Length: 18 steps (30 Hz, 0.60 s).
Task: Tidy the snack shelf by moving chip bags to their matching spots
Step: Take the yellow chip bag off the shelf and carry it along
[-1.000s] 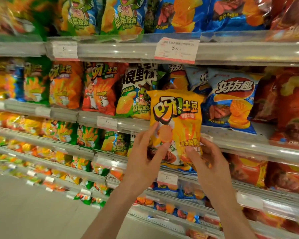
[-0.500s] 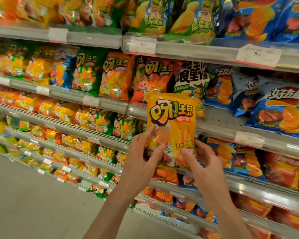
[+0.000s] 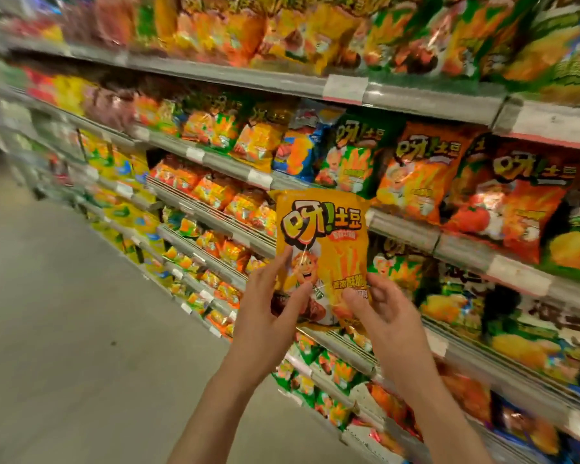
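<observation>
I hold a yellow chip bag [image 3: 322,242] upright in front of the shelves, at mid-frame. My left hand [image 3: 268,316] grips its lower left edge, thumb on the front. My right hand [image 3: 387,316] grips its lower right corner. Behind the bag, on the shelf at its height, stand bags of the same brand: a green bag [image 3: 352,155], an orange bag [image 3: 419,172] and a red bag [image 3: 516,199]. The bag's bottom edge is hidden by my fingers.
Long metal shelves [image 3: 399,229] full of chip bags run from the right edge away to the far left, with white price tags [image 3: 345,89] on their rails. Grey floor [image 3: 57,329] of the aisle lies on the left. The far left is blurred.
My view has swung left along the aisle, so the shelf bags slid right. The yellow bag stays in both hands, at about the same height. The blue bags have gone out of view.
</observation>
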Each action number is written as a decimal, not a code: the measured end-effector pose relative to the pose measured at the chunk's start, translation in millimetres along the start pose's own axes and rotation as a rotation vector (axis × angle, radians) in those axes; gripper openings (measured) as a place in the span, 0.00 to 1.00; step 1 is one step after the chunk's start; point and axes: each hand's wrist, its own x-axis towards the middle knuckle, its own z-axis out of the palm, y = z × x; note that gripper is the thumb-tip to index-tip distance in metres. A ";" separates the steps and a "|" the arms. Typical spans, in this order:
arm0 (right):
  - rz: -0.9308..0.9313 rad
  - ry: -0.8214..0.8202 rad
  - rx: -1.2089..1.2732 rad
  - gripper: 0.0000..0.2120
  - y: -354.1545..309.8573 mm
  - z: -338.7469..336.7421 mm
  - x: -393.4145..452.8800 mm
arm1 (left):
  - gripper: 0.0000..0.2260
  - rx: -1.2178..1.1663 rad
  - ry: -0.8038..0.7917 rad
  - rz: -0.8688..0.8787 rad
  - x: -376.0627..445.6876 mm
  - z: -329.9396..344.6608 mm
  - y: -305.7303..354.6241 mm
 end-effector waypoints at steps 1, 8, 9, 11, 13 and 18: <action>-0.003 -0.014 0.005 0.25 -0.8 14.0 9.6 | 0.26 0.002 0.021 -0.004 8.4 -9.9 -6.6; -0.003 -0.090 0.075 0.20 -6.3 106.7 83.1 | 0.26 0.047 0.095 -0.015 84.9 -69.3 -55.1; -0.009 -0.095 0.082 0.23 -4.1 120.4 96.8 | 0.26 0.064 0.105 -0.009 97.8 -77.6 -61.6; -0.014 -0.093 0.075 0.29 -2.0 147.8 125.6 | 0.26 0.111 0.104 -0.012 125.8 -94.5 -73.1; -0.017 -0.091 0.074 0.31 -3.0 174.3 154.3 | 0.26 0.147 0.102 -0.020 155.9 -112.6 -83.5; -0.035 -0.108 0.075 0.33 -10.4 230.7 218.3 | 0.26 0.202 0.111 -0.006 226.1 -149.2 -104.9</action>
